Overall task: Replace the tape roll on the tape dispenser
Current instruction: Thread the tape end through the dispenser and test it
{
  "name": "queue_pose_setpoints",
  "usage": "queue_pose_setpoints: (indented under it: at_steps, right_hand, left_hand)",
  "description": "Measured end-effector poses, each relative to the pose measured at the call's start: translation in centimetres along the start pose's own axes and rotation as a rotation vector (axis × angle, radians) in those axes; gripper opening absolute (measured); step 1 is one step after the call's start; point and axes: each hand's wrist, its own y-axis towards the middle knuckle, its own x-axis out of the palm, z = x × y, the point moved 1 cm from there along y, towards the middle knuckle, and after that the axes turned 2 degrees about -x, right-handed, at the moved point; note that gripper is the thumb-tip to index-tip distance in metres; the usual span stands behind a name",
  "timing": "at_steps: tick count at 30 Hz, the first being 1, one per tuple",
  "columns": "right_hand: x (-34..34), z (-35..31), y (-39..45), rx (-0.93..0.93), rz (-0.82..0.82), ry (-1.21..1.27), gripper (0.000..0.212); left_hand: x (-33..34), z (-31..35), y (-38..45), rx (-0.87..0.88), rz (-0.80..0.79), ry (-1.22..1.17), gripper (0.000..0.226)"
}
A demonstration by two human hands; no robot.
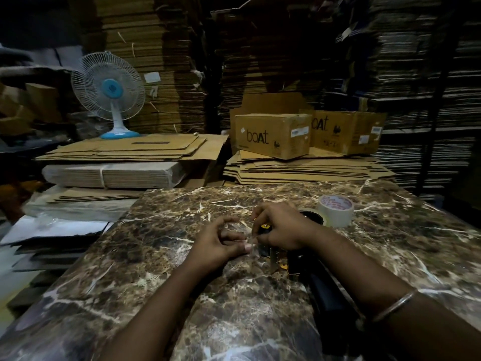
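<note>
A black tape dispenser [299,259] with yellow parts lies on the brown marble table [156,243], its handle running toward me under my right forearm. My right hand [283,227] is closed over the dispenser's front end. My left hand [218,243] sits just left of it, thumb and fingertips pinching a strip of clear tape [248,239] beside the dispenser. A roll of clear tape [335,211] with red print on its core stands on the table just behind my right hand. The dispenser's spool is mostly hidden by my right hand.
Stacks of flattened cardboard [299,168] border the table's far edge, with two "boat" boxes [273,135] on top. A white and blue table fan [109,92] stands at the back left. Papers and bundled sheets [78,204] lie off the table's left side.
</note>
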Motion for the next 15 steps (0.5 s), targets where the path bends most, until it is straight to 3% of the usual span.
queue_pose_setpoints:
  at_steps: [4,7,11,15]
  right_hand:
    - [0.1,0.1,0.0,-0.003,0.013,0.001,0.009]
    - [0.1,0.0,0.0,0.003,0.02,-0.006,0.009]
    - [0.1,0.0,0.0,0.013,0.02,-0.011,0.01]
    - [0.1,0.0,0.0,0.015,0.022,-0.022,0.012]
  left_hand:
    - [0.1,-0.2,0.1,-0.002,0.014,0.069,0.013]
    - [-0.1,0.1,-0.2,-0.005,-0.001,0.051,0.005]
    - [0.1,0.4,-0.9,-0.003,-0.047,0.004,0.014]
    - [0.6,0.6,-1.2,0.171,-0.023,0.428,0.054]
